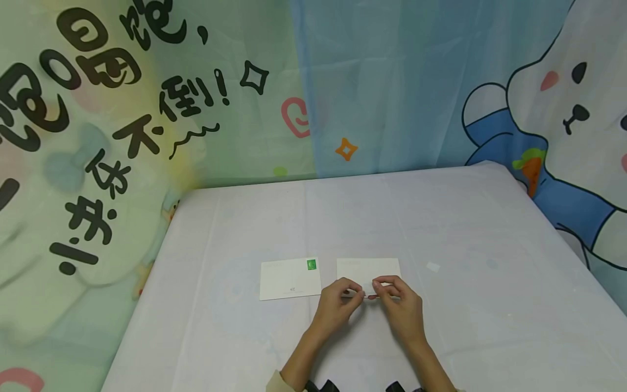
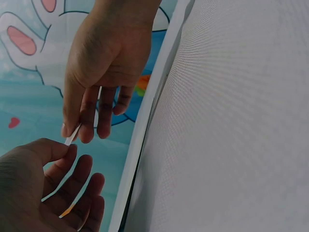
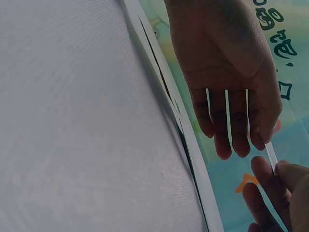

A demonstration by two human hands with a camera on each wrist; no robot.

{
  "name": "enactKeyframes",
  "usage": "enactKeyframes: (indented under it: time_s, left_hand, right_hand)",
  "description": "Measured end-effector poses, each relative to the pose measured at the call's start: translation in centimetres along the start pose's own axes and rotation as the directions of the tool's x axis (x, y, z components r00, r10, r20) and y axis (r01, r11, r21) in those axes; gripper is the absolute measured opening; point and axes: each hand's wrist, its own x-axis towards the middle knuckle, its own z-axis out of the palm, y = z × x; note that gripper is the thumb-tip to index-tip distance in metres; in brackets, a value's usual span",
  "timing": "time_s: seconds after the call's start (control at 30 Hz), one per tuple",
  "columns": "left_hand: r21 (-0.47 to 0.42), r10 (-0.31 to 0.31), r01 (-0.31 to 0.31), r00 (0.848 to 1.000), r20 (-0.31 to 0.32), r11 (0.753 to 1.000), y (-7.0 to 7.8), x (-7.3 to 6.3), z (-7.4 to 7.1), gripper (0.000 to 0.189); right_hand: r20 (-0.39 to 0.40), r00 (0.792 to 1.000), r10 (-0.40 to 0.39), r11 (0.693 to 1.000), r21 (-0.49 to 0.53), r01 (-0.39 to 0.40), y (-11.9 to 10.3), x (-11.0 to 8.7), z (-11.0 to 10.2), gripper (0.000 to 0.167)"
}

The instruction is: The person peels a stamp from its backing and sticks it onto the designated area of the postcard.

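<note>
Both hands meet over the white table. Between the tips of thumb and index finger my left hand (image 1: 338, 305) pinches one end of a small, thin white strip (image 2: 72, 135). The other end sits in the fingertips of my right hand (image 1: 403, 310), its remaining fingers extended. In the right wrist view the strip (image 3: 272, 158) spans the short gap between the hands. Behind them lies a white card (image 1: 367, 267), its lower edge partly covered by the fingers. To its left is another white card (image 1: 289, 280) with a green stamp (image 1: 311, 264) in its upper right corner.
A small pale square piece (image 1: 433, 267) lies on the table to the right of the cards. White cloth covers the table (image 1: 220, 326). A printed curtain (image 1: 392, 81) with a rabbit and lettering hangs behind and along the sides. Black wrist gear shows at the bottom edge.
</note>
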Motion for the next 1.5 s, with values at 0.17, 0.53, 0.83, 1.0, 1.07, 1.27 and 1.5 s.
enactKeyframes:
  time_s: [0.17,0.53,0.83,1.0,1.07,1.27,1.5]
  left_hand:
    - [-0.005,-0.022,0.022,1.000,-0.002,1.000,-0.2,0.0,0.1,0.006]
    - [-0.006,-0.034,0.034,0.999,0.005,0.999,-0.2,0.0,0.2,0.009]
    - [0.002,-0.042,0.042,0.999,0.021,0.999,-0.3,0.0,0.2,0.012]
    - [-0.008,-0.010,0.011,0.999,0.052,1.000,-0.2,-0.1,0.1,0.014]
    - [-0.005,0.012,-0.011,0.998,0.066,1.000,-0.2,-0.1,0.1,0.015]
    - [-0.013,0.061,-0.060,0.993,0.104,0.998,-0.3,0.0,0.1,0.016]
    - [-0.005,0.070,-0.070,0.991,0.110,0.998,-0.3,0.0,0.2,0.016]
  right_hand:
    - [0.010,1.000,0.029,1.000,0.012,-0.029,-0.9,-0.1,-0.1,0.009]
    - [0.007,1.000,0.020,1.000,0.011,-0.020,0.0,0.0,0.0,0.011]
    - [-0.056,0.996,-0.072,0.997,-0.031,0.071,0.3,0.1,0.1,0.007]
    - [-0.080,0.989,-0.122,0.992,-0.043,0.119,0.5,0.2,0.1,0.006]
    - [-0.082,0.988,-0.134,0.990,-0.049,0.130,0.5,0.3,0.0,0.006]
    - [-0.072,0.988,-0.140,0.989,-0.060,0.136,0.6,0.3,0.0,0.006]
    - [-0.041,0.992,-0.122,0.992,-0.047,0.120,0.6,0.3,0.1,0.006]
